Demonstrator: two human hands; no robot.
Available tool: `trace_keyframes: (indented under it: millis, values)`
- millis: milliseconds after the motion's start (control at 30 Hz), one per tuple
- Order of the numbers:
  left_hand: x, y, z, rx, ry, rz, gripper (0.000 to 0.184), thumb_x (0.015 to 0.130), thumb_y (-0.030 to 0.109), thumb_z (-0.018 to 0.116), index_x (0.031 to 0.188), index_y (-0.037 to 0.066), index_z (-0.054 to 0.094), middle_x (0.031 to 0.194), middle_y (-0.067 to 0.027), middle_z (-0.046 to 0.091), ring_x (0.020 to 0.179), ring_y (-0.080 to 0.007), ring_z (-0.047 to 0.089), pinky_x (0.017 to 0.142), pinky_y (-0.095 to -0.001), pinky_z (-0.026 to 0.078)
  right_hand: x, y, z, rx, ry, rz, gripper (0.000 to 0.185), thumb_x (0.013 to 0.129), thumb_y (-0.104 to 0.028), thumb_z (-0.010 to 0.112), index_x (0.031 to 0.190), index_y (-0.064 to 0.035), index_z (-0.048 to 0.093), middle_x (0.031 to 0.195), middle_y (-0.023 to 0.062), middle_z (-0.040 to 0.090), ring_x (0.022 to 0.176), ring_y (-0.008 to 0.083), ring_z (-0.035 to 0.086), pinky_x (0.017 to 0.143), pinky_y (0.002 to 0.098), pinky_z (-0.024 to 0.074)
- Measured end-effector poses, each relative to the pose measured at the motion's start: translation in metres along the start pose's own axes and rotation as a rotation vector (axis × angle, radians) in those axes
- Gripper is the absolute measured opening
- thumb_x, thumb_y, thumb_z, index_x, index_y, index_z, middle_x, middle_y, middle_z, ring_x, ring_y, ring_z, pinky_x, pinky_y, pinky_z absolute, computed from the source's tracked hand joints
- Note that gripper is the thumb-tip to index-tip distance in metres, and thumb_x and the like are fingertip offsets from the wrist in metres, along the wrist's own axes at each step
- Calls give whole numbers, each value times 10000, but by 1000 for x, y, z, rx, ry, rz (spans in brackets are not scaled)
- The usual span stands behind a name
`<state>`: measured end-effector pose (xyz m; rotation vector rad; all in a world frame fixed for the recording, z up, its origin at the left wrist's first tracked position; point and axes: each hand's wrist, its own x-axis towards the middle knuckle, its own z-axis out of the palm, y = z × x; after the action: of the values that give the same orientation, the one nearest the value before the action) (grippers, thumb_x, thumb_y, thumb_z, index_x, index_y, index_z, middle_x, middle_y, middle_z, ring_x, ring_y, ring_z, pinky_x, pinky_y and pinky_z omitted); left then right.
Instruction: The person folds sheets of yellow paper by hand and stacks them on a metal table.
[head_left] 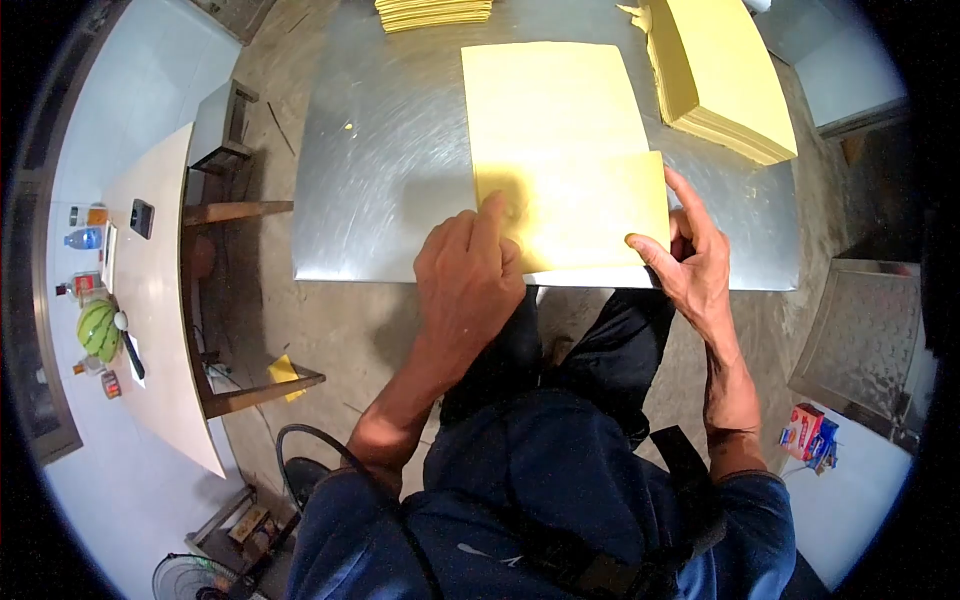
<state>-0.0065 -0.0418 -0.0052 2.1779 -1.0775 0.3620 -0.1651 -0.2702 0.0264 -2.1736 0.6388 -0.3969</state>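
Note:
A large yellow paper sheet (550,100) lies on the metal table, its near part folded over into a flap (600,205) by the table's front edge. My left hand (468,262) covers the flap's near left corner, index finger stretched onto the paper and the other fingers curled in. At the flap's right edge is my right hand (700,255), its thumb on top and its fingers around the side, partly hidden. To the right rises a thick stack of yellow sheets (715,75). A smaller yellow stack (432,12) sits at the far edge.
The metal table (370,150) ends just before my legs. On the left a pale wooden table (160,270) holds a watermelon (98,330), a phone (142,218) and a bottle (84,238). A fan (195,580) stands lower left; red and blue packets (808,437) lie right.

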Motion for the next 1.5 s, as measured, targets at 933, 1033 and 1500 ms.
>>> trace_keyframes:
  millis: [933,1033,1500]
  values:
    - [4,3,-2,53,-47,-35,519,796,-75,685,1311,-14,688,871,-147,685,739,-349,699,643,-479,552,-2,13,9,-15,117,-116,815,852,-244,960,1568,-92,603,762,29,639,640,117,576,580,305,466]
    - [4,2,0,47,-32,-27,520,793,-72,685,1309,-13,687,874,-147,685,744,-356,700,647,-481,555,-3,16,10,-11,126,-120,801,855,-236,957,1563,-94,610,762,20,633,642,111,565,578,302,463]
    - [6,6,-3,92,-96,-71,478,844,-18,690,1321,2,680,945,-154,728,812,-357,731,704,-490,575,0,11,12,-141,162,-164,689,852,-297,955,1454,-100,682,679,31,560,585,132,514,547,317,440]
